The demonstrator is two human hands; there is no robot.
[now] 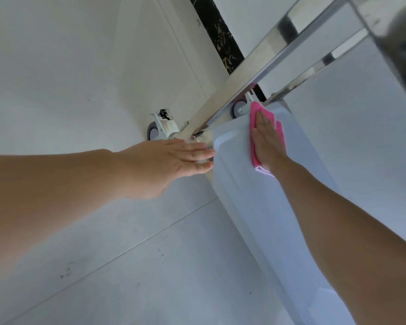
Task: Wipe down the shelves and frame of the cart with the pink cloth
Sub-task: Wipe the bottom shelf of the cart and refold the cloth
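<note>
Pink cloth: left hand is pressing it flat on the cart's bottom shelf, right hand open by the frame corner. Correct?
Hands are swapped. In the head view the right hand presses the pink cloth flat on the bottom shelf; the left hand is the open one by the frame corner.

The right hand (266,139) is pressing the pink cloth (256,127) flat onto the cart's bottom shelf (249,198). The left hand (164,160) is reaching, fingers straight, toward the shelf's corner.
</note>
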